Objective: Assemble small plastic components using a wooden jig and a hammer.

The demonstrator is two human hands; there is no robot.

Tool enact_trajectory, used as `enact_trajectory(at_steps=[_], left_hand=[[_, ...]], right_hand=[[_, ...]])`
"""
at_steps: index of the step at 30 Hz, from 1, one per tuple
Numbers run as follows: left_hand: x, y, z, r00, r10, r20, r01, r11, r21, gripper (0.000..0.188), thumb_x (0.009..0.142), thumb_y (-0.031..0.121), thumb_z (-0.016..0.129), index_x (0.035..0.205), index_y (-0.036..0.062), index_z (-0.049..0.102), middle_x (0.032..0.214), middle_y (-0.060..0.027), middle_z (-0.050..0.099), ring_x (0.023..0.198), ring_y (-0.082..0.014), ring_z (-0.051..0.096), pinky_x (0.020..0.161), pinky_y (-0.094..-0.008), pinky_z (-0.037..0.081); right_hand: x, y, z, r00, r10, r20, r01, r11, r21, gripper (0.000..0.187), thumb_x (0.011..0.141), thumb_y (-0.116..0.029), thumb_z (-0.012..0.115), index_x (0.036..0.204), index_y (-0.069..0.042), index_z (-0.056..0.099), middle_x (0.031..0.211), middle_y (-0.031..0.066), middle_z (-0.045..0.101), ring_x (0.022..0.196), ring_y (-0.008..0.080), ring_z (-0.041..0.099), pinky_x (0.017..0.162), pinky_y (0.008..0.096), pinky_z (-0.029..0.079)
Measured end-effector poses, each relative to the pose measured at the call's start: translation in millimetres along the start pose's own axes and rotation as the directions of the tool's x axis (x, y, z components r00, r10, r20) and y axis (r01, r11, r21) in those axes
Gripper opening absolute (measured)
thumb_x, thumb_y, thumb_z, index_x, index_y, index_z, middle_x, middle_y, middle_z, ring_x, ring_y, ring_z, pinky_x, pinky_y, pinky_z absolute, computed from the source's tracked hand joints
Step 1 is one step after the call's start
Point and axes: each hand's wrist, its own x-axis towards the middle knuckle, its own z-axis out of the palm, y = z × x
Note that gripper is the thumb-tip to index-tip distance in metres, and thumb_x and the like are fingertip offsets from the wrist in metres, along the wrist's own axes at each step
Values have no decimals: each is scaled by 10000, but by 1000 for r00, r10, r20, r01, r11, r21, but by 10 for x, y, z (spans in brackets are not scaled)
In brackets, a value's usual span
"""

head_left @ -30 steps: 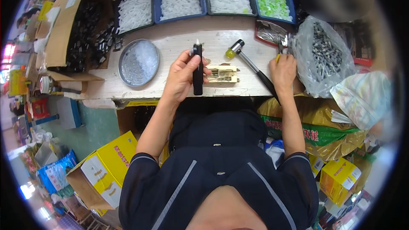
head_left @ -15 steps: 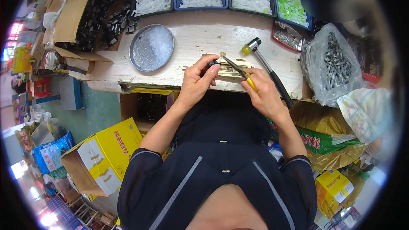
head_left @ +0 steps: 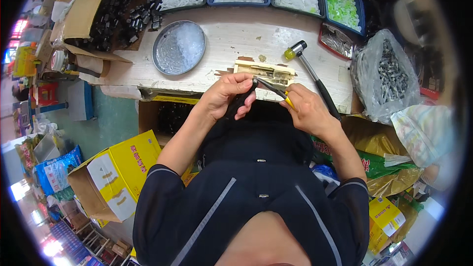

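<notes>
Pale counter (head_left: 229, 34) with chipped front edge; green floor (head_left: 113, 116) below left, bearing a blue-grey stand (head_left: 80, 101). White glare (head_left: 51, 247) brightens the lower-left rim of the room.

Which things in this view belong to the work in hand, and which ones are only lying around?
Probably for the work:
black piece, in the left hand
yellow-handled pliers, in the right hand
cream fixture, on the bench
mallet, on the bench, unheld

Apparently only lying around:
yellow carton, lower left
blue bag, farther left
patterned cloth, right
</notes>
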Motion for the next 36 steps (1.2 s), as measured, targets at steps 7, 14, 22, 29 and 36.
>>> enact_trajectory(at_steps=[7, 14, 22, 29, 36], left_hand=[[-204, -131, -86, 988, 15, 151, 13, 982, -187, 241, 870, 206, 545, 982, -7, 520, 635, -103, 541, 439, -173, 507, 361, -273, 418], [-1171, -291, -694, 706, 564, -428, 517, 2, 856, 343, 793, 302, 616, 1061, 91, 583, 783, -138, 613, 790, -280, 597, 688, -405, 472], [-1093, 724, -920, 308, 886, -346, 400, 209, 892, 240, 774, 223, 626, 910, 29, 662, 814, -161, 640, 727, -270, 626, 674, -323, 471], [-290, 1643, -1521, 284, 948, -146, 461, -1, 888, 239, 695, 170, 690, 883, 26, 657, 827, -167, 613, 761, -323, 596, 668, -376, 461], [-188, 1740, -1772, 368, 927, -78, 396, -80, 915, 206, 621, 122, 690, 757, 3, 592, 735, -149, 578, 677, -277, 578, 614, -365, 453]], right_hand=[[45, -103, -10, 989, -120, 86, 122, 992, -16, 223, 778, -138, 631, 800, 37, 495, 924, 170, 527, 828, 320, 532, 707, 372, 451], [-214, 538, -114, 866, 262, -427, -418, 847, -328, 171, 854, -119, 521, 833, 51, 530, 867, 208, 521, 787, 358, 496, 713, 431, 400], [-497, 1104, -20, 708, 420, -568, -706, 454, -544, 284, 835, -206, 560, 963, 47, 546, 992, 227, 524, 893, 376, 496, 786, 432, 409], [-291, 910, -40, 656, 308, -689, -738, 452, -501, 323, 789, -194, 608, 1036, 6, 557, 1120, 226, 482, 1032, 378, 439, 890, 445, 347], [935, 956, -384, 796, 23, -604, -345, 838, -423, 162, 741, -70, 600, 890, -9, 582, 1007, 151, 546, 940, 319, 501, 818, 422, 384]])
